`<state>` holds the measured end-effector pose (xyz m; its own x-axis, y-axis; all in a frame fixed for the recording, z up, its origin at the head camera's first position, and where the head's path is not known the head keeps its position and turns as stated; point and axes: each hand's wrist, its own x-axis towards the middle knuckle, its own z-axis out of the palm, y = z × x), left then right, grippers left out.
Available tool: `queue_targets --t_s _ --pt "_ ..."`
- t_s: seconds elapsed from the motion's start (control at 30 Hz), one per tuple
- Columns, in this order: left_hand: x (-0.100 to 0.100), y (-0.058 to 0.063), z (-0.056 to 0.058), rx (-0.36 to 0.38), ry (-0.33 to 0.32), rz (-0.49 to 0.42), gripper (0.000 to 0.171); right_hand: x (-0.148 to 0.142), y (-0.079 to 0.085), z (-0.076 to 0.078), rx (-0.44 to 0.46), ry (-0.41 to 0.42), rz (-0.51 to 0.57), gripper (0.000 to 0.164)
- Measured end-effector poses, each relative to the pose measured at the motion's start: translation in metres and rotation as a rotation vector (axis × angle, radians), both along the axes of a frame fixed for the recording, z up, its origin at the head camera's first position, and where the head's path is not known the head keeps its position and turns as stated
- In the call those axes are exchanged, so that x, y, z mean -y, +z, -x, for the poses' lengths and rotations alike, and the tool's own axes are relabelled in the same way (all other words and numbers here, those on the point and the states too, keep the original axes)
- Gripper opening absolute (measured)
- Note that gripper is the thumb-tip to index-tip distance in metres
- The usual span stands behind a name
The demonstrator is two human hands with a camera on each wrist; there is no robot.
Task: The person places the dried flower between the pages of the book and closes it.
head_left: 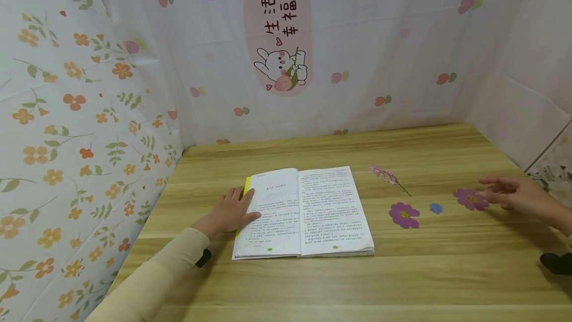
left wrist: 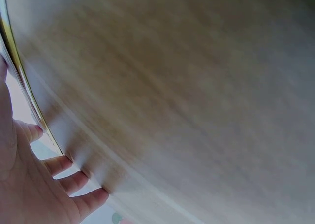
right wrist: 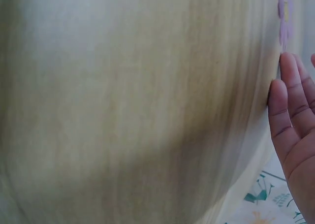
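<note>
Right hand (head_left: pixel 522 194), four flowers (head_left: pixel 404 215), left hand (head_left: pixel 229 211), one book (head_left: pixel 328 212)

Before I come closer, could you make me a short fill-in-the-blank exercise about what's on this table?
1. The left hand touches an open ____.
2. The right hand is by one of ____ large purple flowers.
3. The small flower lying between those large ones is ____.

Missing words: book; two; blue.
</note>
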<state>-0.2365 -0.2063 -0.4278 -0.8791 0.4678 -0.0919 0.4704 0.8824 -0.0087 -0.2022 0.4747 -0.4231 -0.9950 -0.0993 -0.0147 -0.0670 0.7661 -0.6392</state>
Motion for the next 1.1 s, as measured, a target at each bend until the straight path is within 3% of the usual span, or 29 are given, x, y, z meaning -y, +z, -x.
queue_targets --t_s 0.5,0.8,1.1 --pt "-0.001 0.000 -0.001 0.019 0.010 0.009 0.082 -0.009 -0.026 0.007 -0.063 0.008 -0.024 0.051" --pt "-0.001 -0.002 0.000 0.013 0.007 0.014 0.081 -0.003 -0.027 0.006 -0.101 0.017 -0.106 0.048" --pt "-0.001 -0.003 0.002 0.025 0.019 0.010 0.081 0.000 -0.026 0.004 -0.076 -0.002 -0.080 0.040"
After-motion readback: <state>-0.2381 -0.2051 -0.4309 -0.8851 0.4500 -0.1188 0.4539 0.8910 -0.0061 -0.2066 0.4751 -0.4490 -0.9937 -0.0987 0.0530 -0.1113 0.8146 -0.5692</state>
